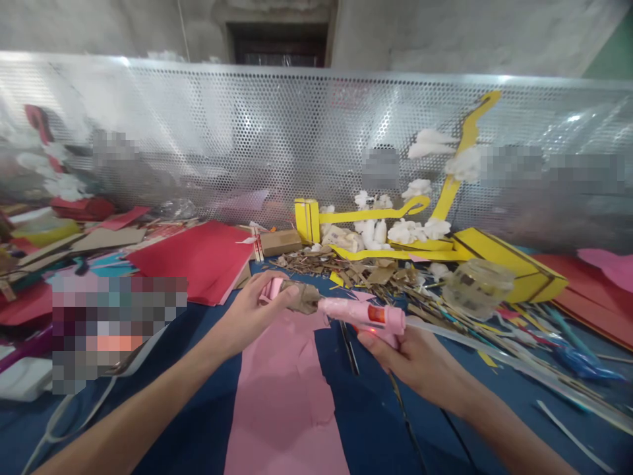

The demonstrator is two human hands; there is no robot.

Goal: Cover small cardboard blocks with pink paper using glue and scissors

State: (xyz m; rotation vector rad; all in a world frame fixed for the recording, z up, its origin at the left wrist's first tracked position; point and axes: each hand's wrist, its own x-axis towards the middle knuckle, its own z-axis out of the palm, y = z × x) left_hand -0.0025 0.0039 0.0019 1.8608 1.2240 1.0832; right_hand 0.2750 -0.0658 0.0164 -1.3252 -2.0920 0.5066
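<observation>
My right hand [413, 359] is closed round the grip of a pink hot glue gun [363, 315], whose nozzle points left. My left hand [254, 310] pinches a small brown cardboard piece [302, 297] with pink paper behind it, right at the gun's tip. Both hands hover over a long pink paper sheet [284, 402] lying on the dark blue table [208, 422].
Red paper sheets [198, 257] lie at the left. Cardboard scraps [346, 267], a small brown box [280, 241], a clear plastic jar [477, 285] and a yellow cardboard model with white cotton [425, 227] sit behind. A perforated metal screen [247, 138] closes the back.
</observation>
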